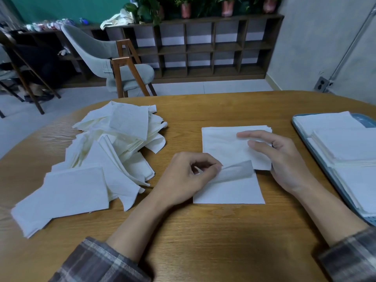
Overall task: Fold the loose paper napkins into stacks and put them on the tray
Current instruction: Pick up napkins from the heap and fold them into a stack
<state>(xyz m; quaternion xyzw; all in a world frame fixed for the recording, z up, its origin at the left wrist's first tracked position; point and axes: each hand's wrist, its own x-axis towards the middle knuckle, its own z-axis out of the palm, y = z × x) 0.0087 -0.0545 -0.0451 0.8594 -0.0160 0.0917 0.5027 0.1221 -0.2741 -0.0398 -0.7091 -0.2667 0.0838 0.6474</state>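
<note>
Left hand [189,171]: I pinch the lifted edge of the napkin [230,190], to fold it over.
Right hand [280,159]: fingers straight on the folded stack [221,141], steadying it.
Loose pile [114,143]: left, within reach.
Tray [368,122]: right, holding finished stacks.

Grey chair [114,58], wooden cubby shelf [203,47], green wall [61,9]; potted plants [186,7]

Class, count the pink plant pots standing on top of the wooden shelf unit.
3. One pink pot stands at the left, a second pot in the middle, a third pot at the right; the leaves may hide more.
</note>
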